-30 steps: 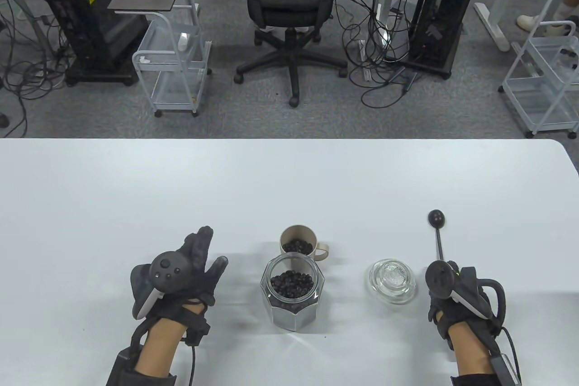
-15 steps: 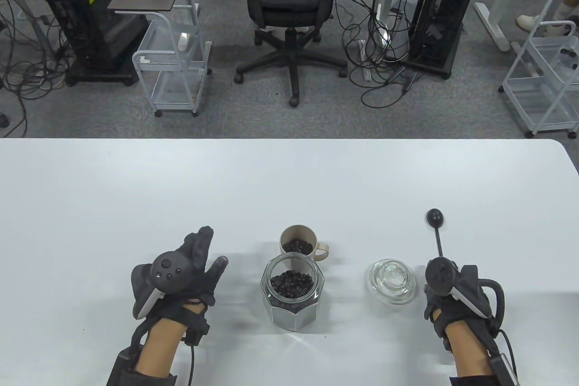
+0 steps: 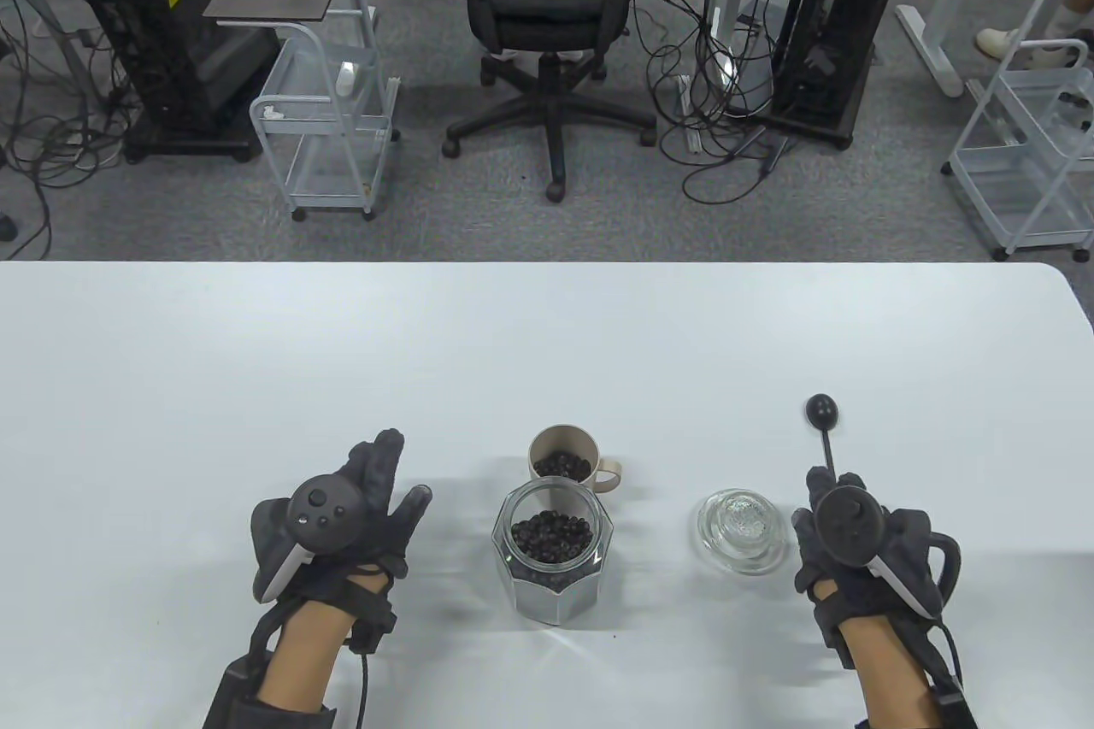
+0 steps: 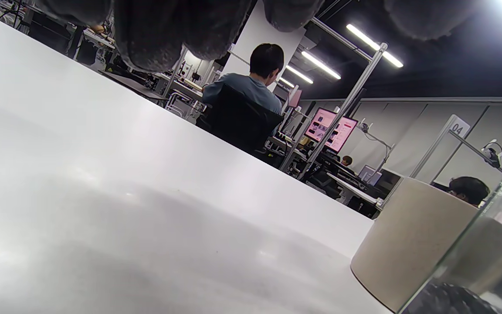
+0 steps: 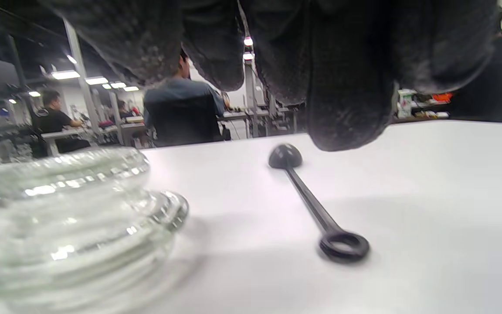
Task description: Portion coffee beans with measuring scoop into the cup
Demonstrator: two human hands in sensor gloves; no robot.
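The beige cup (image 3: 561,455) holds coffee beans and stands just behind the open glass jar (image 3: 553,562) of beans. A black measuring scoop (image 3: 825,421) lies on the white table (image 3: 547,336), bowl away from me. My right hand (image 3: 812,498) hovers over the handle's near end. In the right wrist view the scoop (image 5: 312,203) lies free on the table, and the fingers (image 5: 347,87) hang above it holding nothing. My left hand (image 3: 397,473) rests open on the table left of the jar. Its wrist view shows the cup (image 4: 412,235) and the jar (image 4: 486,244) at the right.
The jar's glass lid (image 3: 742,530) lies between the jar and my right hand, and close at the left in the right wrist view (image 5: 76,218). Beyond the table's far edge stand an office chair (image 3: 547,11) and wire carts (image 3: 329,122).
My right hand has turned palm down and shifted slightly, its fingers now spread over the handle's end. The scoop has stayed in place on the table. The left hand has not moved.
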